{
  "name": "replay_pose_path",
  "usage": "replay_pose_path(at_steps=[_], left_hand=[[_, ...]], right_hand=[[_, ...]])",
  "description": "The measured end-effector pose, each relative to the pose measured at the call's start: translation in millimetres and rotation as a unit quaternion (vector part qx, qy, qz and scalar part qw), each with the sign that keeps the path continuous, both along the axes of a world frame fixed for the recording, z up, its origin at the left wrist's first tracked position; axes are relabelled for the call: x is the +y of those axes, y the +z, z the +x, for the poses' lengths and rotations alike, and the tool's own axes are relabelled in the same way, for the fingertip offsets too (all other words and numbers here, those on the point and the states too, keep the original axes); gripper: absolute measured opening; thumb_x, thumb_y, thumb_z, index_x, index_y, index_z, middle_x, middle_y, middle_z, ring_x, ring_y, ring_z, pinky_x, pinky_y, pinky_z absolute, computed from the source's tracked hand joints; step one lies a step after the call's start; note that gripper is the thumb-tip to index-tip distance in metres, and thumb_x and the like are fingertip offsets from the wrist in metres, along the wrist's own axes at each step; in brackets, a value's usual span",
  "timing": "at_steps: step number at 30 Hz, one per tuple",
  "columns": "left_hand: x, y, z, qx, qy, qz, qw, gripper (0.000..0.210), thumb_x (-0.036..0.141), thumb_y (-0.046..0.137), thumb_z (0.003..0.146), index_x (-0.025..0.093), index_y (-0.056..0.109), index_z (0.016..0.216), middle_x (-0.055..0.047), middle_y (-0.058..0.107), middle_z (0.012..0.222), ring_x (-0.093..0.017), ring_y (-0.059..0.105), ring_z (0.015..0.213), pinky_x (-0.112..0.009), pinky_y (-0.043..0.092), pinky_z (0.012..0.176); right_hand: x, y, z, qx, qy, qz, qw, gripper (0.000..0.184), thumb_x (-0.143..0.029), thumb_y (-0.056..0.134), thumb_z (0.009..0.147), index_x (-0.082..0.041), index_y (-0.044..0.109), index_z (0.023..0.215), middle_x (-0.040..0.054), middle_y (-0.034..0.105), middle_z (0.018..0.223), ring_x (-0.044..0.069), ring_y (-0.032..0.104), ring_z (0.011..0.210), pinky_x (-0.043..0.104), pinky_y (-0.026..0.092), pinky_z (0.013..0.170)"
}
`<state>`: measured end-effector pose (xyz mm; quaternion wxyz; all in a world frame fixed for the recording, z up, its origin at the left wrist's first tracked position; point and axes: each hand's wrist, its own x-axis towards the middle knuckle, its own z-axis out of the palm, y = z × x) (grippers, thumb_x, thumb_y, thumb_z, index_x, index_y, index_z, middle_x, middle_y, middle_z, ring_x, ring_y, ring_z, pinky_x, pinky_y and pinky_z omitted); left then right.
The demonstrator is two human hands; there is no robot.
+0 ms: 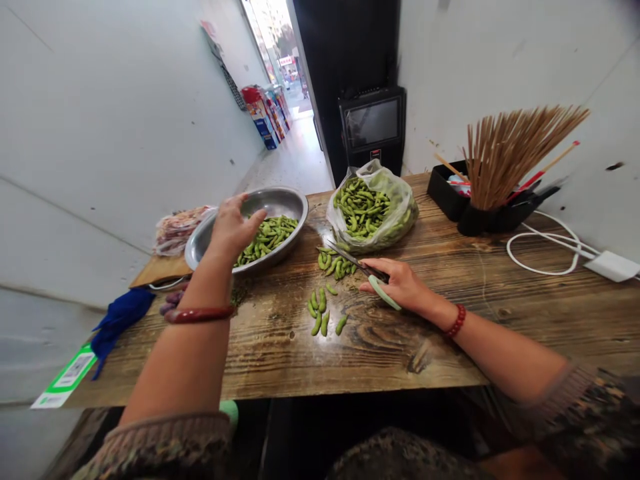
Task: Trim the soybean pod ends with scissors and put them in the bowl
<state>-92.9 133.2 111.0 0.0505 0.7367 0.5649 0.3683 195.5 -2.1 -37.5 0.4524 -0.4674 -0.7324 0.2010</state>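
My left hand (234, 227) is over the near-left side of a steel bowl (295, 200), fingers apart and holding nothing I can see. Green edamame pods (273, 237) lie in that bowl, partly hidden by the hand. In my right hand (395, 283) is a pair of scissors (384, 293) with pale green on the handle, the blades pointing left over a small heap of pods (334, 265). Several loose pods (320, 303) lie on the wood nearer to me. Behind the scissors, a clear plastic bag (400, 200) stands open, full of pods.
The wooden table (280, 360) has a black holder (473, 220) with bamboo skewers (510, 153) at right, beside a white cable and adapter (613, 265). At left are a bag of pinkish food (180, 230), a blue cloth (120, 320) and a green-and-white card (67, 377).
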Motion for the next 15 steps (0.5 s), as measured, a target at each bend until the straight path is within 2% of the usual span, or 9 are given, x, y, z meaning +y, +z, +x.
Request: replay_pose_path(at_steps=[3, 6, 7, 10, 12, 15], left_hand=[[-26.5, -18.1, 10.6, 0.048, -0.055, -0.018, 0.997, 0.026, 0.033, 0.058, 0.079, 0.016, 0.066, 0.097, -0.008, 0.066, 0.094, -0.022, 0.059, 0.085, -0.035, 0.046, 0.079], [-65.0, -48.2, 22.0, 0.132, -0.175, -0.094, 0.971, 0.019, 0.031, 0.055, 0.081, 0.017, 0.067, 0.081, -0.005, 0.064, 0.081, -0.018, 0.058, 0.076, -0.030, 0.044, 0.073], [-76.2, -58.0, 22.5, 0.158, -0.180, -0.113, 0.964, 0.020, 0.032, 0.054, 0.082, 0.017, 0.066, 0.078, -0.004, 0.063, 0.078, -0.017, 0.057, 0.072, -0.029, 0.042, 0.068], [-100.2, -81.7, 15.1, 0.208, -0.126, -0.161, 0.956, 0.025, 0.035, 0.051, 0.084, 0.017, 0.062, 0.070, -0.004, 0.059, 0.071, -0.017, 0.054, 0.066, -0.028, 0.037, 0.062], [-109.3, -93.7, 8.8, 0.228, -0.097, -0.196, 0.949, 0.029, 0.039, 0.051, 0.084, 0.018, 0.060, 0.067, -0.004, 0.059, 0.068, -0.017, 0.052, 0.063, -0.028, 0.033, 0.059], [-115.6, -109.5, 7.9, 0.228, -0.094, -0.227, 0.942, 0.031, 0.045, 0.054, 0.082, 0.019, 0.057, 0.067, -0.002, 0.058, 0.066, -0.017, 0.050, 0.060, -0.027, 0.029, 0.055]], right_hand=[[0.4, 1.8, 0.5, -0.005, -0.005, 0.003, 1.000, 0.047, -0.040, 0.075, 0.074, -0.017, 0.066, 0.114, 0.0099, 0.071, 0.101, 0.023, 0.067, 0.089, 0.031, 0.054, 0.078], [0.0, 3.6, 0.4, -0.009, -0.009, -0.002, 1.000, 0.046, -0.039, 0.074, 0.074, -0.017, 0.067, 0.113, 0.0095, 0.071, 0.101, 0.023, 0.067, 0.088, 0.031, 0.053, 0.079], [-0.3, 3.9, 0.3, -0.009, -0.009, -0.004, 1.000, 0.046, -0.039, 0.074, 0.074, -0.017, 0.066, 0.113, 0.0095, 0.071, 0.101, 0.023, 0.067, 0.088, 0.031, 0.053, 0.079], [-1.2, 3.6, -0.5, -0.005, -0.003, -0.006, 1.000, 0.046, -0.039, 0.074, 0.074, -0.017, 0.066, 0.114, 0.0095, 0.071, 0.101, 0.023, 0.067, 0.089, 0.031, 0.053, 0.079], [-2.0, 2.8, -1.1, -0.004, 0.005, -0.004, 1.000, 0.047, -0.038, 0.074, 0.074, -0.017, 0.066, 0.114, 0.0096, 0.071, 0.100, 0.023, 0.067, 0.089, 0.031, 0.053, 0.079], [-3.1, 1.8, -1.9, -0.007, 0.015, 0.000, 1.000, 0.047, -0.038, 0.074, 0.075, -0.018, 0.065, 0.116, 0.0096, 0.070, 0.101, 0.022, 0.067, 0.089, 0.032, 0.053, 0.080]])
